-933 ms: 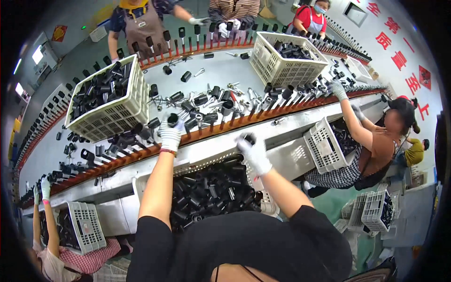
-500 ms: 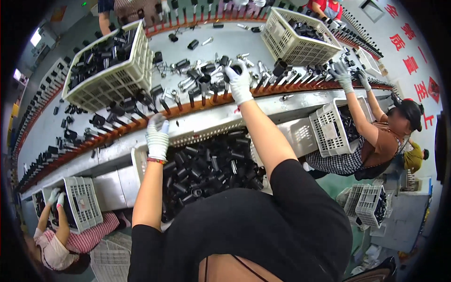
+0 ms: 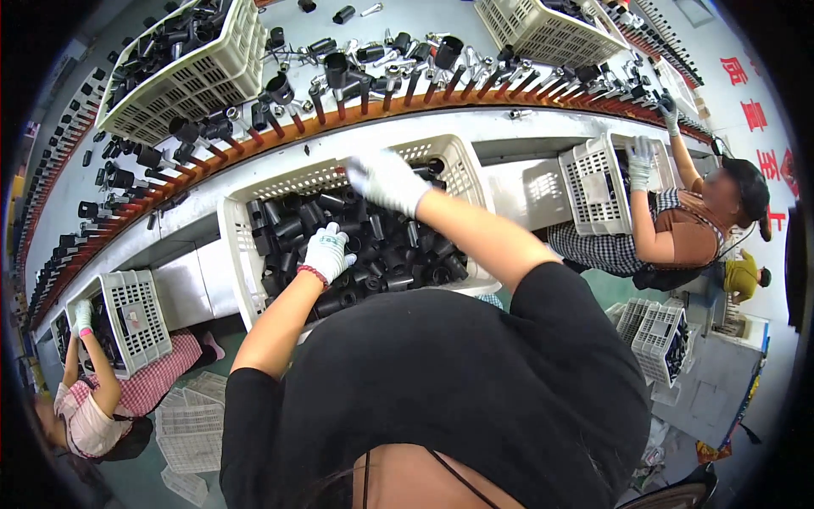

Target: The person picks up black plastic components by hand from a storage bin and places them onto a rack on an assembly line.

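Note:
Below the bench edge, a pale plastic crate [image 3: 240, 276] holds a heap of black cylindrical sleeves [image 3: 292, 227]. My left hand [image 3: 325, 253], in a white glove, rests on the heap with its thumb spread from the fingers; I see nothing held in it. Over the far part of the same crate is my gloved right hand [image 3: 388, 180], smeared by motion, so its fingers and anything in them cannot be made out. Beyond the crate, a long rack [image 3: 297, 129] carries a row of upright pegs, several topped with black sleeves and metal socket pieces.
Loose sleeves and shiny metal pieces [image 3: 390, 72] lie scattered behind the rack. Filled crates stand at the back left [image 3: 182, 85] and back right [image 3: 551, 38]. One co-worker [image 3: 678, 212] works at the right, another [image 3: 97, 407] at the left, each beside a crate.
Both my hands have moved from the rack down to the crate. A black sleeve that was at my right hand now sits on a peg. The view has tilted lower.

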A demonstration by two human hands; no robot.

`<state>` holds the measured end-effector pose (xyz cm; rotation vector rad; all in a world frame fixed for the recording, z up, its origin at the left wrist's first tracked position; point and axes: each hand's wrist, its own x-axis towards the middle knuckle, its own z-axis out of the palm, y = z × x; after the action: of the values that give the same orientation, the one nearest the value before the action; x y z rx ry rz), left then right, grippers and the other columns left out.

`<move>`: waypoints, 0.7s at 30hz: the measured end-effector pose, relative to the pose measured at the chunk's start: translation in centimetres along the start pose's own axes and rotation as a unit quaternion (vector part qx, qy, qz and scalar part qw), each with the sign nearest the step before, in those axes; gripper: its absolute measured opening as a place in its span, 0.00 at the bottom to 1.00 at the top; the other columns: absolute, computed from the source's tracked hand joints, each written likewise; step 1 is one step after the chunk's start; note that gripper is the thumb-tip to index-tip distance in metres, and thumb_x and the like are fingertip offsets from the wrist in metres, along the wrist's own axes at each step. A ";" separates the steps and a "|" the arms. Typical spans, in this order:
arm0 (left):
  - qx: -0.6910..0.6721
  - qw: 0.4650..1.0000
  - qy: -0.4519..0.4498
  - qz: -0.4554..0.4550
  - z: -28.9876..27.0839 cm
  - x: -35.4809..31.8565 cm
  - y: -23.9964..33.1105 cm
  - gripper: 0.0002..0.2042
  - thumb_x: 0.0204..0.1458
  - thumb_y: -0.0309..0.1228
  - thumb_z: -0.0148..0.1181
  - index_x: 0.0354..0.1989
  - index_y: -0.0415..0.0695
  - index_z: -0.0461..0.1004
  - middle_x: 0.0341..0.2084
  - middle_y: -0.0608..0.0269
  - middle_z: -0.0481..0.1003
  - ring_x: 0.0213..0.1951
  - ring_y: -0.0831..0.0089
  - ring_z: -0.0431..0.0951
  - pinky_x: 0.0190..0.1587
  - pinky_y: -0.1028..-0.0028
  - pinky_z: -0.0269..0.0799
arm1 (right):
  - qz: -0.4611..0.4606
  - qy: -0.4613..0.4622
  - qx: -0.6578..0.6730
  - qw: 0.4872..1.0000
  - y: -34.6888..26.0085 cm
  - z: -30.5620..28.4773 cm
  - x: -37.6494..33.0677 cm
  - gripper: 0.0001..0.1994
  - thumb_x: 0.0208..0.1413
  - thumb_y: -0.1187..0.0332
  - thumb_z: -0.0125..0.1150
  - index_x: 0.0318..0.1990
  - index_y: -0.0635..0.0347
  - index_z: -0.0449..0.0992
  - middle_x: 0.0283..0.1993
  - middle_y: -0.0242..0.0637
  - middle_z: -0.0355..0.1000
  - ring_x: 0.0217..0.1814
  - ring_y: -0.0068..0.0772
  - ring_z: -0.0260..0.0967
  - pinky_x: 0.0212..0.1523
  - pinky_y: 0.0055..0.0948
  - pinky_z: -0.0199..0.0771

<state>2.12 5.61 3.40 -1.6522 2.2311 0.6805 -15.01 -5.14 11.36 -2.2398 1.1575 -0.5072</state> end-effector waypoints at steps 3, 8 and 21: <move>-0.080 0.987 0.121 0.076 0.2 -0.1 0.3 0.19 0.43 0.46 0.62 0.37 0.45 0.75 0.46 0.54 0.68 0.53 0.55 0.63 0.58 0.62 0.58 | 0.040 -0.103 -0.194 0.975 3.8 5.0 -6.8 0.13 0.50 0.63 0.51 0.43 0.56 0.71 0.39 0.47 0.70 0.42 0.49 0.69 0.43 0.43 0.70; -0.260 0.946 0.185 0.050 0.8 1.7 0.3 0.13 0.41 0.38 0.66 0.22 0.41 0.72 0.25 0.54 0.71 0.30 0.59 0.72 0.35 0.66 0.68 | 0.133 -0.140 -0.195 0.962 7.2 9.4 -10.3 0.16 0.51 0.70 0.48 0.49 0.51 0.71 0.54 0.53 0.60 0.52 0.52 0.63 0.48 0.43 0.68; -0.430 0.884 0.150 0.107 -2.6 2.2 4.5 0.17 0.37 0.31 0.71 0.36 0.42 0.75 0.24 0.70 0.67 0.29 0.79 0.68 0.35 0.80 0.68 | 0.118 -0.080 -0.003 0.990 5.4 2.0 -10.6 0.11 0.47 0.65 0.51 0.37 0.57 0.75 0.34 0.51 0.73 0.42 0.52 0.69 0.46 0.44 0.68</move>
<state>-2.69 3.44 5.46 -1.9751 2.5273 1.7879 -23.09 1.77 5.64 -2.0685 1.3179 -0.2249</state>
